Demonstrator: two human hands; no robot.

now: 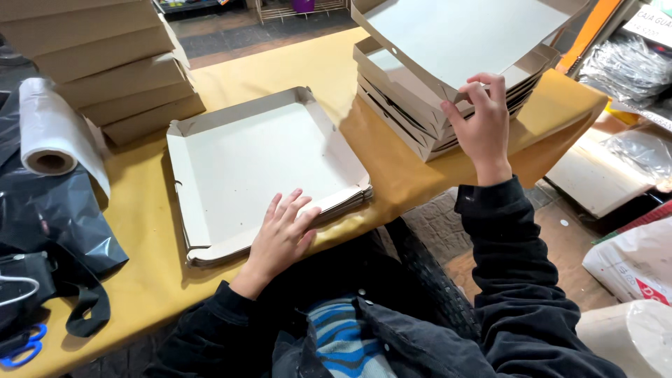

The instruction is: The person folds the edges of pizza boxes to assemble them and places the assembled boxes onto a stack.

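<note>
My left hand (281,234) lies flat, fingers spread, on the near edge of a shallow white cardboard tray (259,157) that tops a low pile of flat trays on the yellow-covered table (140,231). My right hand (483,122) grips the near corner of the top folded box (462,35), lifted and tilted above a stack of similar boxes (413,119) at the table's right end.
A tall stack of brown closed boxes (112,63) stands at the back left. A roll of clear plastic (49,136), black bags (56,217) and blue-handled scissors (21,350) lie at the left. Plastic-wrapped bundles (626,66) and sacks (633,259) sit on the floor at the right.
</note>
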